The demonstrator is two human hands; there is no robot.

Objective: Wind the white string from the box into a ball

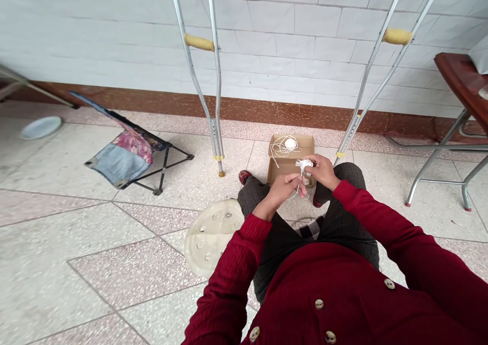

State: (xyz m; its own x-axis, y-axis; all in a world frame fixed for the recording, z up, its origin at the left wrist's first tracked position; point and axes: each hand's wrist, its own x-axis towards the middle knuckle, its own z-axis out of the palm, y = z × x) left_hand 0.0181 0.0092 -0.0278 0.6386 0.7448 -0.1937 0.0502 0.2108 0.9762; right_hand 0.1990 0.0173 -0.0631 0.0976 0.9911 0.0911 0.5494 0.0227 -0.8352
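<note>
My right hand (pixel 321 170) is closed around a small bundle of white string (pixel 305 166), held over an open cardboard box (pixel 273 171). Just left of it, my left hand (pixel 286 188) pinches a strand of the same white string, and a loose loop hangs below the fingers. A ball of white string (pixel 291 144) with coiled cord around it lies in the far part of the box. One cord end hangs over toward the near part. My hands hide much of the near part of the box.
Two metal crutches (pixel 215 126) (pixel 356 119) lean on the tiled wall beyond the box. On the left stands a folding stool (pixel 124 157), with a pale dish (pixel 41 127) farther off. A round plastic lid (pixel 208 238) with holes lies by my left leg. A brown chair (pixel 459 81) stands at right.
</note>
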